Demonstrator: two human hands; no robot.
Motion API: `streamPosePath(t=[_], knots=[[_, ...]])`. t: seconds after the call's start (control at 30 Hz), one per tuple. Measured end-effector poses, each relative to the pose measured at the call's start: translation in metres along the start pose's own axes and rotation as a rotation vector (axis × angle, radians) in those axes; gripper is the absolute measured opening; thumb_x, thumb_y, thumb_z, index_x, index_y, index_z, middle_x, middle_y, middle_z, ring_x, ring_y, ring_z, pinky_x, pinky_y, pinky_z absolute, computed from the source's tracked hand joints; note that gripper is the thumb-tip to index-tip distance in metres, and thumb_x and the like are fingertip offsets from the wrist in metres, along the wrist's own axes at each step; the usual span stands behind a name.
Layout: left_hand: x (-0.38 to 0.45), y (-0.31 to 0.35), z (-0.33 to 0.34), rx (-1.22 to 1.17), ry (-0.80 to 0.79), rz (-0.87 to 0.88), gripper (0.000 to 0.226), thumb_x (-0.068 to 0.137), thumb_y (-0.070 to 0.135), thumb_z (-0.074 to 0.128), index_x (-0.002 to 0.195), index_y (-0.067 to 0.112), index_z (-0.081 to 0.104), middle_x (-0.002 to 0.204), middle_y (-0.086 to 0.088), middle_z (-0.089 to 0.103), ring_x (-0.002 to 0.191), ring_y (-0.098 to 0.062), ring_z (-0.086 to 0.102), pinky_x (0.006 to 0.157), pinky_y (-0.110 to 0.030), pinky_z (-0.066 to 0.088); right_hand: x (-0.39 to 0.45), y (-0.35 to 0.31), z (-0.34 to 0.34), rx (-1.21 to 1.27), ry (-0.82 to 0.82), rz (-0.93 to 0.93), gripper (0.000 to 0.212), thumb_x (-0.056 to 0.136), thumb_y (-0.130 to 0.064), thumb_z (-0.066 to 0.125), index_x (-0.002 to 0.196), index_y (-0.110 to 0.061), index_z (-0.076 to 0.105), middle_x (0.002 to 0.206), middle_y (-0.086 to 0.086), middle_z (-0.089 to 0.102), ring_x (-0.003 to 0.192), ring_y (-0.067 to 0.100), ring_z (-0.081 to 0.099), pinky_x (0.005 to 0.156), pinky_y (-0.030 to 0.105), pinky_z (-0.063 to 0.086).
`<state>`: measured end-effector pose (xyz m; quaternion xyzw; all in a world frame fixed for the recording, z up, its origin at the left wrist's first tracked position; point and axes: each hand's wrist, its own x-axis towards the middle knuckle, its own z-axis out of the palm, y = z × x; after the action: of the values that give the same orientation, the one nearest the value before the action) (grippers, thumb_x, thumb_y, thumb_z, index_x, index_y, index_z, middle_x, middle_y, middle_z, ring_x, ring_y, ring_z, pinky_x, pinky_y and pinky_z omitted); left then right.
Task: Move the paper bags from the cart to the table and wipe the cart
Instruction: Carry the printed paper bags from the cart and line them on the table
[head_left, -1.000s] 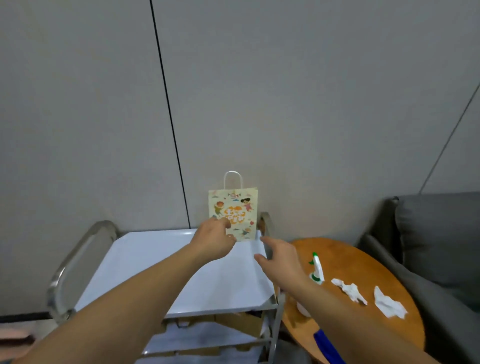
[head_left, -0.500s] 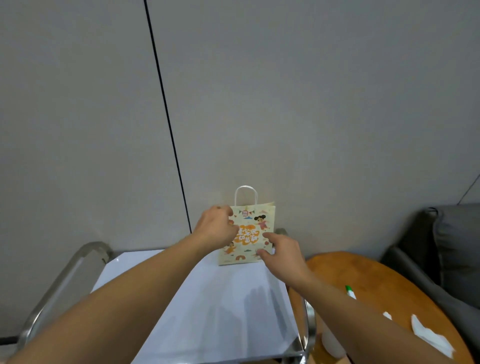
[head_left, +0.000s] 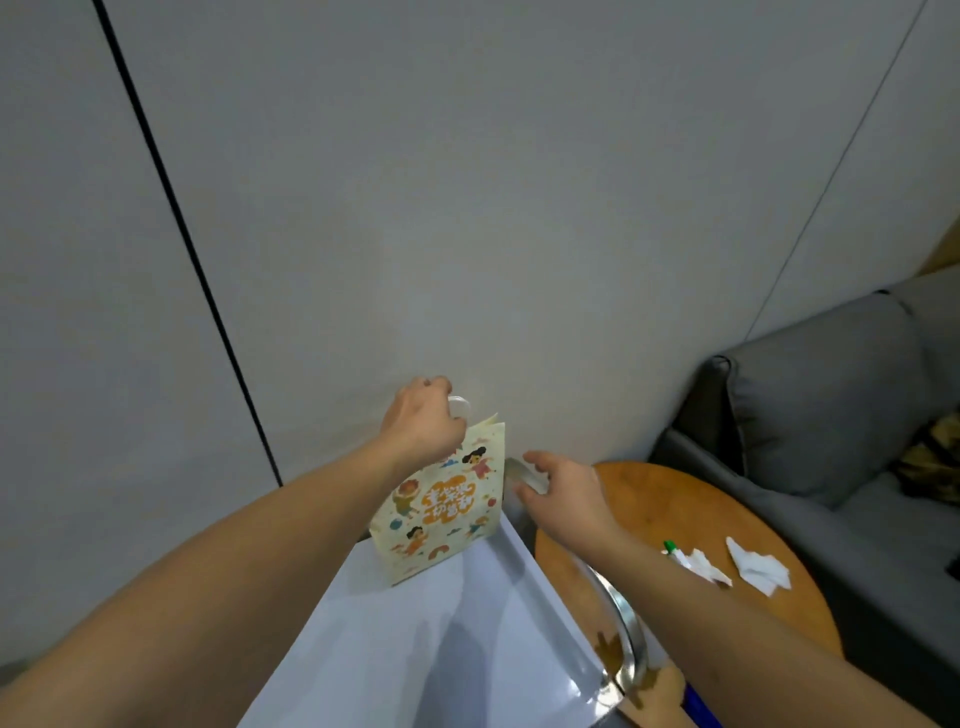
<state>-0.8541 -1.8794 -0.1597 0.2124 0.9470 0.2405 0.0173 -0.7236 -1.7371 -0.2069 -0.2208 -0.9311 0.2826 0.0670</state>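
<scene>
Grey wall panels (head_left: 519, 208) fill most of the view, split by a thin black seam on the left and a fainter one on the right. Below them the white top of the cart (head_left: 415, 649) runs toward the wall, with a curved metal rail (head_left: 626, 623) along its right edge. At the far end of that top stands the paper bag (head_left: 444, 512), cream-coloured and printed with cartoon children and orange lettering; it leans slightly, and its bottom edge seems to rest on the cart, though the blur there makes it hard to be sure. The left hand (head_left: 421, 423) is at the bag's top edge, its grip curled round the white loop handle (head_left: 460, 405), which shows just past the knuckles. The right hand (head_left: 563, 493) hangs just to the right of the bag, apart from it, with the fingers loosely spread and slightly bent, holding nothing; it sits in front of the far end of the cart's rail. To the right of the cart is a round wooden tabletop (head_left: 675, 509), and on it lie two crumpled white tissues (head_left: 758, 566) and a small white item with a green tip (head_left: 670, 546), partly hidden by the right forearm. Beyond the tabletop is a grey sofa (head_left: 831, 395), with a dark patterned object (head_left: 930, 462) on its seat at the frame's right edge.
</scene>
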Motion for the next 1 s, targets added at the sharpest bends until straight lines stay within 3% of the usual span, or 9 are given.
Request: streamPosePath(t=[0.1, 0.17, 0.27, 0.33, 0.63, 0.77, 0.87, 0.93, 1.0], knots=[[0.01, -0.01, 0.009, -0.021, -0.046, 0.052, 0.029, 0.093, 0.025, 0.062, 0.12, 0.017, 0.055, 0.107, -0.006, 0.059, 0.09, -0.024, 0.059, 0.064, -0.03, 0.049, -0.004, -0.005, 0.011, -0.005, 0.016, 0.041, 0.038, 0.091, -0.033, 0.063, 0.129, -0.029, 0.065, 0.112, -0.002, 0.073, 0.103, 0.02, 0.066, 0.086, 0.038, 0.056], [0.014, -0.015, 0.013, -0.032, -0.072, 0.06, 0.017, 0.094, 0.026, 0.058, 0.108, 0.017, 0.058, 0.096, -0.004, 0.061, 0.08, -0.021, 0.057, 0.054, -0.028, 0.041, -0.007, -0.007, 0.019, -0.025, 0.026, 0.072, 0.038, 0.092, -0.032, 0.063, 0.13, -0.027, 0.065, 0.114, 0.0, 0.072, 0.104, 0.02, 0.065, 0.088, 0.039, 0.056], [0.015, -0.016, 0.015, -0.079, -0.101, 0.081, 0.016, 0.093, 0.027, 0.056, 0.091, 0.015, 0.065, 0.084, -0.005, 0.066, 0.077, -0.022, 0.06, 0.056, -0.029, 0.041, -0.016, -0.007, 0.027, -0.043, 0.03, 0.119, 0.044, 0.093, -0.031, 0.064, 0.136, -0.021, 0.061, 0.125, 0.002, 0.067, 0.111, 0.02, 0.062, 0.092, 0.037, 0.055], [0.009, -0.011, 0.012, -0.136, -0.117, 0.089, 0.019, 0.092, 0.031, 0.059, 0.082, 0.016, 0.066, 0.078, -0.005, 0.066, 0.075, -0.021, 0.062, 0.056, -0.028, 0.042, -0.025, -0.007, 0.027, -0.04, 0.033, 0.13, 0.041, 0.094, -0.027, 0.064, 0.133, -0.017, 0.063, 0.122, 0.004, 0.069, 0.106, 0.02, 0.064, 0.089, 0.036, 0.056], [-0.047, 0.028, 0.0, -0.183, -0.14, 0.132, 0.029, 0.08, 0.029, 0.068, 0.06, 0.009, 0.063, 0.057, -0.002, 0.058, 0.062, -0.021, 0.059, 0.056, -0.028, 0.045, -0.076, 0.004, 0.005, -0.047, 0.09, 0.108, 0.037, 0.088, -0.035, 0.07, 0.124, -0.026, 0.065, 0.116, -0.001, 0.07, 0.102, 0.018, 0.063, 0.085, 0.038, 0.056], [-0.093, 0.07, -0.006, -0.178, -0.159, 0.201, 0.031, 0.075, 0.029, 0.071, 0.056, 0.007, 0.061, 0.049, 0.001, 0.049, 0.057, -0.021, 0.053, 0.054, -0.029, 0.044, -0.117, 0.029, -0.008, -0.129, 0.098, 0.112, 0.068, 0.086, -0.043, 0.073, 0.146, -0.026, 0.046, 0.142, 0.0, 0.05, 0.13, 0.023, 0.042, 0.104, 0.036, 0.041], [-0.136, 0.105, 0.0, -0.183, -0.216, 0.262, 0.031, 0.071, 0.026, 0.072, 0.053, 0.007, 0.057, 0.048, 0.0, 0.044, 0.055, -0.022, 0.047, 0.052, -0.031, 0.042, -0.158, 0.046, -0.024, -0.153, 0.113, 0.099, 0.079, 0.085, -0.041, 0.075, 0.152, -0.028, 0.035, 0.155, -0.002, 0.034, 0.141, 0.023, 0.029, 0.115, 0.038, 0.032], [-0.17, 0.131, 0.008, -0.179, -0.257, 0.305, 0.031, 0.07, 0.026, 0.073, 0.05, 0.009, 0.055, 0.048, 0.001, 0.041, 0.055, -0.022, 0.045, 0.052, -0.03, 0.038, -0.192, 0.062, -0.036, -0.139, 0.102, 0.13, 0.076, 0.086, -0.038, 0.075, 0.151, -0.028, 0.037, 0.155, -0.004, 0.035, 0.143, 0.022, 0.027, 0.117, 0.041, 0.033], [-0.207, 0.16, 0.018, -0.187, -0.29, 0.359, 0.029, 0.067, 0.027, 0.074, 0.051, 0.009, 0.057, 0.05, 0.0, 0.04, 0.056, -0.022, 0.043, 0.052, -0.03, 0.037, -0.227, 0.085, -0.05, -0.103, 0.09, 0.198, 0.055, 0.088, -0.034, 0.073, 0.139, -0.026, 0.053, 0.14, -0.002, 0.051, 0.132, 0.021, 0.043, 0.107, 0.04, 0.044]])
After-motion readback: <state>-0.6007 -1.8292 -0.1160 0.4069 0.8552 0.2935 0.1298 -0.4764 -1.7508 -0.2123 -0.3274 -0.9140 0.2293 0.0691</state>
